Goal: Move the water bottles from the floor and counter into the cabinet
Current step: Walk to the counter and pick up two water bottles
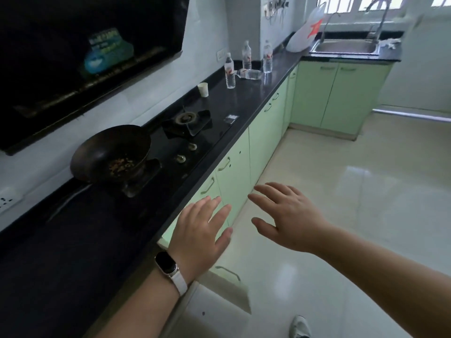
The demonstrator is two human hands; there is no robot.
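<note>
Several clear water bottles with red-and-white labels are on the far part of the black counter point(244, 103). One bottle point(229, 71) stands nearest, two more stand behind it point(246, 55) point(267, 56), and one bottle point(249, 74) lies on its side between them. Green cabinet doors point(234, 176) run below the counter, all closed except one low door point(227, 289) near me that hangs ajar. My left hand point(202, 232), with a watch on the wrist, and my right hand point(288, 218) are held out empty, fingers spread, in front of the cabinets.
A wok point(111, 154) with food scraps sits on the gas hob point(185, 132). A paper cup point(203, 89) stands beside the hob. A sink point(346, 46) and a white plastic bag point(306, 32) are at the far corner. The tiled floor point(353, 191) stretches right. My shoe point(300, 326) shows below.
</note>
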